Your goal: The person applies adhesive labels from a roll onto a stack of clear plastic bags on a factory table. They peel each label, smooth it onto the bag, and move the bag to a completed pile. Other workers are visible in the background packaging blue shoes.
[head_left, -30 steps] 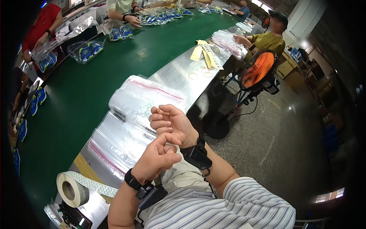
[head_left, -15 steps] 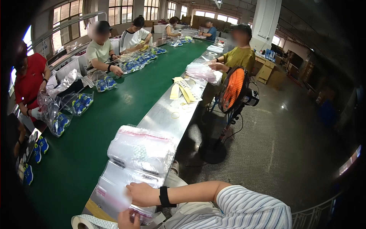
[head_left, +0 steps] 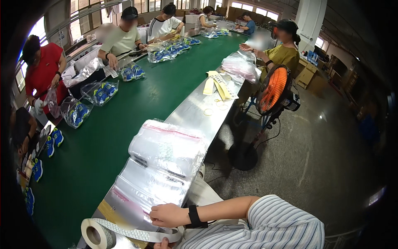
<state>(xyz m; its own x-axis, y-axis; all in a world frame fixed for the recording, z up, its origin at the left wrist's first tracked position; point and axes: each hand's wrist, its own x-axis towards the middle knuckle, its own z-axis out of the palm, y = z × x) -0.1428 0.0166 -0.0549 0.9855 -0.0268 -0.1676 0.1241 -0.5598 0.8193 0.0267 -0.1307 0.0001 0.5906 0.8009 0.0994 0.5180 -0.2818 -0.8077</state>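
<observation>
My right hand (head_left: 169, 215), a black band at its wrist, rests over the near edge of a stack of clear plastic bags (head_left: 145, 195). Its fingers are curled and pressed together; whatever may be between them is hidden. Below it, my left hand (head_left: 164, 244) is partly cut off by the lower edge, its thumb on a white strip of printed stickers (head_left: 141, 235). The strip runs from a sticker roll (head_left: 94, 235) at the table's near left and curls up beside my fingers. A folded pile of bags with a pink edge (head_left: 168, 145) lies just beyond.
A green conveyor belt (head_left: 124, 120) runs along the metal table (head_left: 186, 114). Bagged blue shoes (head_left: 99, 92) lie on its far side, where several people work. Yellow-and-white sheets (head_left: 219, 86) lie farther up. An orange fan (head_left: 274, 90) stands at the right, near a person in olive (head_left: 282, 58).
My left hand has left the bag's edge and is now at the sticker strip, which has been pulled out farther right. My right hand stays near the bags. The whole view has shifted.
</observation>
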